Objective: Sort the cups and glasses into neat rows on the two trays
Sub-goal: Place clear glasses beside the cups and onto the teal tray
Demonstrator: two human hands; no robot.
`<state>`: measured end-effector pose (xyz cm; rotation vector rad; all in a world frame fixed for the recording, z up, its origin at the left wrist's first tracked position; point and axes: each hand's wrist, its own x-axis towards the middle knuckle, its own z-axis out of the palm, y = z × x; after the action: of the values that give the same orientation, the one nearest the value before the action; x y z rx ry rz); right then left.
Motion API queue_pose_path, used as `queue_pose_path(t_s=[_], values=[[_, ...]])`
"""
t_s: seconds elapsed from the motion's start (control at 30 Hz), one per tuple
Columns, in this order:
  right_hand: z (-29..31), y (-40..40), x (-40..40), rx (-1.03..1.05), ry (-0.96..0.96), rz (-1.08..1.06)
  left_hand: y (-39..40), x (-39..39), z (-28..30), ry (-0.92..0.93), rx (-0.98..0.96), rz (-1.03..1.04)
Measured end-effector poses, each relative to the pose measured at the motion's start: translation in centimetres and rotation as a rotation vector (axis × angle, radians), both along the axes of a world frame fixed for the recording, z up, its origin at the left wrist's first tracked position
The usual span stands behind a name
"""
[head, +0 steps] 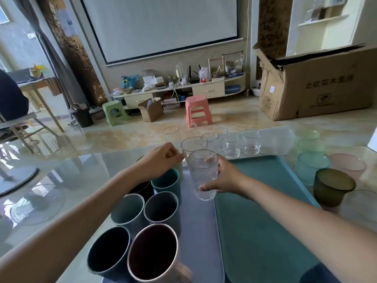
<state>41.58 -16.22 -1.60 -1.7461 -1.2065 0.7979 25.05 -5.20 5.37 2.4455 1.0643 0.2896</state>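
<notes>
On the glass tabletop (85, 170), far left, nothing of the task lies; only reflections show. Next rightward, a grey-blue tray (201, 231) carries opaque cups (163, 209) in two rough rows down its left half: dark, teal, grey and one pinkish cup nearest the camera.

Left hand (161, 160) hovers over the far end of that cup group, fingers curled, tips at a clear glass (193, 145) standing beyond the tray. Whether it pinches the rim or only touches it: cannot tell.

Right hand (226, 176) grips a tall textured tumbler (203, 174), thumb low on the near side, fingers wrapped behind. Tumbler is held upright over the seam between the grey-blue tray and the teal tray (265, 221); whether its base touches down is unclear. Teal tray holds nothing in view.

Beyond the trays: a cluster of short clear glasses (241, 144). Far right: pale green, blue and pink bowls (314, 162) and a dark olive glass mug (333, 188), all off the trays.

Handling judgement: tumbler is rigid, fragile, probably moderately heavy; texture should aid grip. Best held round the mid-body, set down vertically, no knocking against neighbouring cups. Opaque cups look light and forgiving.
</notes>
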Motion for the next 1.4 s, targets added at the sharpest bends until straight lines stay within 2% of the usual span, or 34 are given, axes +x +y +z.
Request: queue_pose_path(t_s=[0.1, 0.23, 0.6, 1.4], values=[[-1.1, 0.9, 0.0, 0.004, 0.026, -0.025, 0.9, -1.8, -2.1, 0.172, 0.164, 0.017], [-2.1, 1.6, -0.4, 0.011, 0.003, -0.006, 1.1, -2.3, -4.6, 0.272, 0.146, -0.011], [-3.6, 2.0, -1.2, -0.014, 0.087, 0.058, 0.9, -1.8, -5.7, 0.207, 0.135, -0.092], [-4.5, 3.0, -1.7, -0.107, -0.082, 0.052, 1.8, -2.7, -5.6, 0.125, 0.026, -0.175]])
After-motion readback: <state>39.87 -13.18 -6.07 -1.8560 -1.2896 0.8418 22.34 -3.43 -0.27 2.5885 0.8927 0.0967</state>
